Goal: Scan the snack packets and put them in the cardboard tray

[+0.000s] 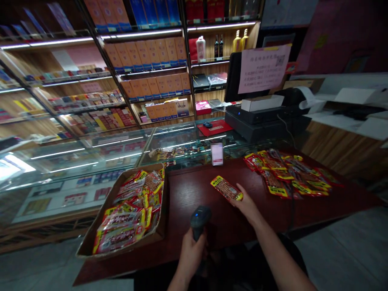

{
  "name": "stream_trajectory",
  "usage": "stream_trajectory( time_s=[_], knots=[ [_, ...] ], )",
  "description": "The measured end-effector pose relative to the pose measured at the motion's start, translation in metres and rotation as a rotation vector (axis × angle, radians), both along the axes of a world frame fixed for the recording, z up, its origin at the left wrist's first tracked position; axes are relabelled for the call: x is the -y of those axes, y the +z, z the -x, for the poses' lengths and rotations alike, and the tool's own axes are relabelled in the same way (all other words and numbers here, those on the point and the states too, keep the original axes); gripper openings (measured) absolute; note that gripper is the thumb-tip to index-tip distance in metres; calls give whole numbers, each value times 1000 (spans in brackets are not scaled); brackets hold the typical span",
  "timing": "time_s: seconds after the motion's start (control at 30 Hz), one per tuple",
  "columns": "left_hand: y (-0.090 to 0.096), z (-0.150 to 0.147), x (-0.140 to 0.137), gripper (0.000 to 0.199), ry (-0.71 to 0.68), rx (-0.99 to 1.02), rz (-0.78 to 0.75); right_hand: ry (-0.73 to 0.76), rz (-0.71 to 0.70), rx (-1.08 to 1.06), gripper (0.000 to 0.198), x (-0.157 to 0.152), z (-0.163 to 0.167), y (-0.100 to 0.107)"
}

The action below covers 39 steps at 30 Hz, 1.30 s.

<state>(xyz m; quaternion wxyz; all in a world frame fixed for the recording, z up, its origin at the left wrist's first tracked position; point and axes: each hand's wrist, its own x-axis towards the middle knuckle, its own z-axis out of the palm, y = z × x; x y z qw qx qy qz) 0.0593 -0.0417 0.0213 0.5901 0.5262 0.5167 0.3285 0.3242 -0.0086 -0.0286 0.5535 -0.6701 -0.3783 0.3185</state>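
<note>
My left hand (pixel 193 247) is wrapped round the handle of a dark barcode scanner (pixel 200 216), whose head shows a small blue light. In my right hand (pixel 246 205) is a snack packet (pixel 224 187) with yellow ends and brown contents, gripped by its near right end above the dark red table (pixel 188 190). To the left, an open cardboard box (pixel 165 206) holds several similar packets (pixel 127 222). More packets lie in a loose pile (pixel 287 171) on the right side of the table.
Behind the table runs a glass display counter (pixel 121 151) with a small blurred card (pixel 217 154) before it. A monitor (pixel 235 76) with a pink paper sign (pixel 262 68) stands beyond, over a black cash drawer (pixel 260 119). Shelves of boxes (pixel 148 52) line the back.
</note>
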Motion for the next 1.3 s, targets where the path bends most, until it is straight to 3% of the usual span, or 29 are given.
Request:
stream_trajectory(
  time_s=[0.17, 0.33, 0.5, 0.77, 0.93, 1.03, 1.17, 1.3],
  knots=[
    [2, 2, 5, 21, -74, -25, 6, -85, -139, -26, 65, 17, 26, -7],
    [24, -6, 18, 24, -102, -10, 30, -54, -116, 27, 47, 19, 33, -3],
    [39, -14, 14, 21, -73, -36, 11, -66, -122, 9, 48, 16, 33, -5],
    [40, -16, 9, 13, -64, -25, -1, -80, -120, 6, 47, 17, 37, -1],
    [32, -15, 5, 13, -61, 61, 53, -3, -118, -112, 68, 21, 29, 10],
    [16, -12, -1, 16, 1, 76, 106, 7, -69, -374, 70, 16, 27, 26],
    [0, -8, -7, 18, 77, 86, 128, 8, -78, -527, 55, -5, 59, 70],
    [-1, -7, -7, 17, 78, 115, 124, 338, -76, -391, 50, -48, 138, 112]
  ],
)
